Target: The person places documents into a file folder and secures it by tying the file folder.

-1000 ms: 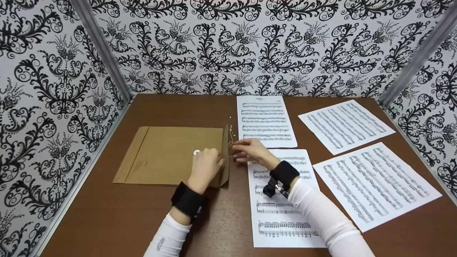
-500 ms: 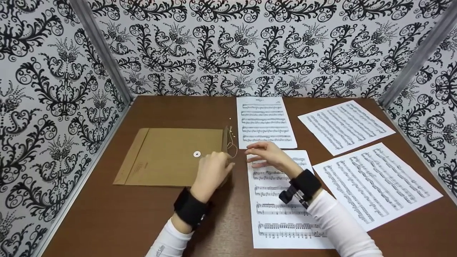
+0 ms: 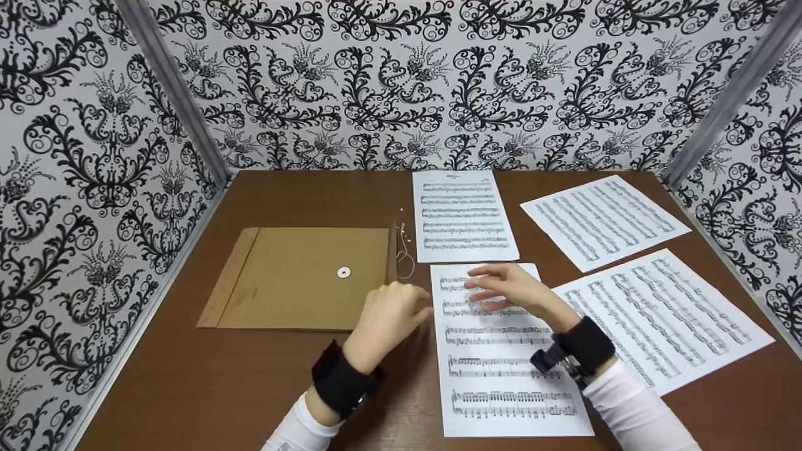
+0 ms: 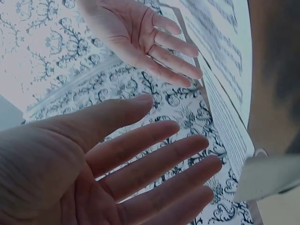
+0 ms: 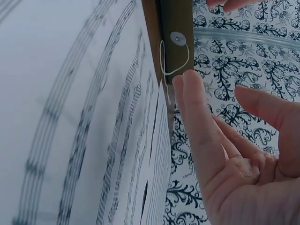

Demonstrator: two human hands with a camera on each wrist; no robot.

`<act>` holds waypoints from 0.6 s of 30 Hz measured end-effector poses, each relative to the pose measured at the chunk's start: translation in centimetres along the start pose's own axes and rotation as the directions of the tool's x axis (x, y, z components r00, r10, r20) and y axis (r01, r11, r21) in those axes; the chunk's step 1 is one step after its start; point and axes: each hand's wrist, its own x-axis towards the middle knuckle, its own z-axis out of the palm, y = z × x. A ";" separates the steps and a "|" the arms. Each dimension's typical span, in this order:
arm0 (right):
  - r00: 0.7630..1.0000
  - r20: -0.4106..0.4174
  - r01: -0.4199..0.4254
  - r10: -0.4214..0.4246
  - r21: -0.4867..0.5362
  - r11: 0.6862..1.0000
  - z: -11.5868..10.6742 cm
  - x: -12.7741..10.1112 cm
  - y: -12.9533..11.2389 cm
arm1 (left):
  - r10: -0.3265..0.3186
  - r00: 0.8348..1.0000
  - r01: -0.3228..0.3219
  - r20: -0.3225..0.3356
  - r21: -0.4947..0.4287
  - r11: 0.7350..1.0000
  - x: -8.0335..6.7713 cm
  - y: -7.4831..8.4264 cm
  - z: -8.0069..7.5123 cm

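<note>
— What lies along the edges from where you sit?

— I see a brown envelope flat on the table, left of centre, its flap edge and loose string facing right. Four music sheets fill the right half: the near sheet just beside the envelope's flap edge, a far sheet behind it, two more, one far and one near, toward the right wall. Bare table shows in front of the envelope and along the left wall.

— And my hands?

— My left hand hangs over the gap between the envelope's near right corner and the near sheet. The left wrist view shows its fingers straight and slightly spread, holding nothing. My right hand hovers palm down over the top of the near sheet, fingers stretched leftward and relaxed, gripping nothing. I cannot tell whether its fingertips touch the paper. The two hands are near each other but apart.
</note>
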 end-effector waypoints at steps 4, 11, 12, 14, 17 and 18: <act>1.000 -0.004 -0.009 0.009 -0.038 0.999 -1.1 -1.5 0.7 | 0.096 0.992 -0.097 0.080 0.017 0.995 -0.3 0.6 0.5; 0.997 -0.057 -0.054 0.051 -0.039 0.998 -2.8 -4.1 1.6 | 0.160 0.953 -0.180 0.259 0.053 0.982 -0.8 1.4 1.4; 0.997 -0.061 -0.056 0.053 -0.043 0.998 -3.1 -4.5 1.7 | 0.147 0.945 -0.170 0.292 0.053 0.984 -0.9 1.5 1.5; 0.996 -0.070 -0.063 0.059 -0.060 0.996 -3.7 -5.1 1.9 | 0.129 0.931 -0.157 0.343 0.054 0.986 -1.0 1.7 1.7; 0.993 -0.088 -0.086 0.079 -0.083 0.993 -4.4 -6.1 2.2 | 0.113 0.912 -0.155 0.393 0.076 0.985 -1.3 1.8 2.1; 0.992 -0.091 -0.093 0.085 -0.088 0.992 -4.7 -6.3 2.4 | 0.110 0.908 -0.154 0.405 0.079 0.985 -1.4 1.8 2.2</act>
